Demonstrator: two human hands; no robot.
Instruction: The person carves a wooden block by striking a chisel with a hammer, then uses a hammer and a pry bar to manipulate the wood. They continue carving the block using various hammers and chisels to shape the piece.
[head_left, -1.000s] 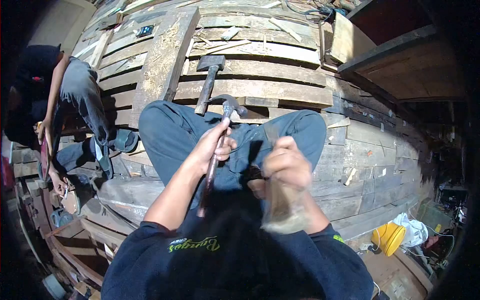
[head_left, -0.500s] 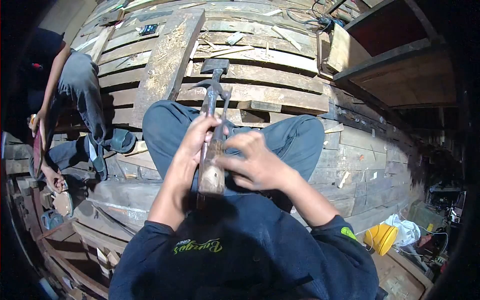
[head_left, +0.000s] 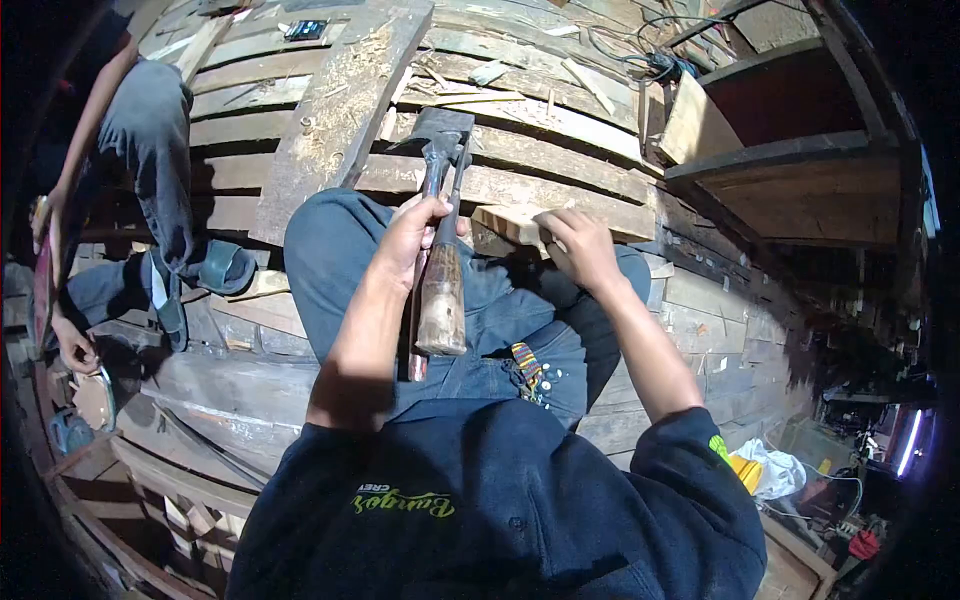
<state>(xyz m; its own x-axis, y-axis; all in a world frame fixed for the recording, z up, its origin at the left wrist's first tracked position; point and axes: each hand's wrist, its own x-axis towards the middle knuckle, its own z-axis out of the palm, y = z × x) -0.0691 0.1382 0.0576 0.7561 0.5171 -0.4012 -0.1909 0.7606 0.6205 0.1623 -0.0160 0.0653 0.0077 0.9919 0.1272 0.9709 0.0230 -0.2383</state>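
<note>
My left hand is closed around a bundle of long tools over my lap. One is a broad-bladed chisel with a worn wooden handle pointing toward me. Alongside it lies a hammer, its reddish handle end showing below; its head overlaps the chisel's metal and is hard to separate from it. My right hand has its fingers closed over the right end of a short wooden block, in front of my crossed legs. The fingertips under the block are hidden.
A thick plank strewn with shavings lies ahead on the slatted floor. Another person's hand and legs are at left. A wooden cabinet frame stands at right. A phone-like device and cables lie farther off.
My right hand has left the tool handle and moved forward and right onto the wooden block. My left hand has kept the tools and shifted slightly forward.
</note>
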